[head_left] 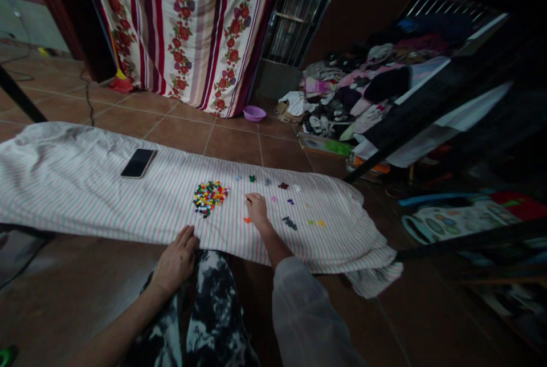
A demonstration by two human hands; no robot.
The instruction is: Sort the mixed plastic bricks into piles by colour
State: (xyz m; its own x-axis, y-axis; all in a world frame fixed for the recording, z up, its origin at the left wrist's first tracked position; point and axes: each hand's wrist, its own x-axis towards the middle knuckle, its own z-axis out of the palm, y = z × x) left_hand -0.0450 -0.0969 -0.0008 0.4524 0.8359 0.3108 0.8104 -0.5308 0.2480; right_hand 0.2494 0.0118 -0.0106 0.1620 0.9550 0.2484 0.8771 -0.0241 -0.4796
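Observation:
A heap of small multicoloured pieces point(209, 196) lies on the striped cloth point(171, 213) in front of me. My right hand point(257, 210) is just right of the heap, its fingertips pinched on a tiny dark piece point(248, 200) too small to name exactly. Around that hand are little single-colour groups: orange pieces point(247, 220), green pieces point(252, 178), dark red pieces point(283, 186), blue pieces point(291, 202), dark grey pieces point(289, 223) and yellow pieces point(321, 223). My left hand point(178, 256) rests with fingers extended at the cloth's near edge, holding nothing.
A phone point(139, 163) lies on the cloth to the left. Beyond are a flowered curtain point(183, 25), a purple basin point(254, 113) and a red broom point(122, 82) on the tiled floor. Clothes point(363, 82) are piled at the back right, behind a dark slanted bar point(384, 150).

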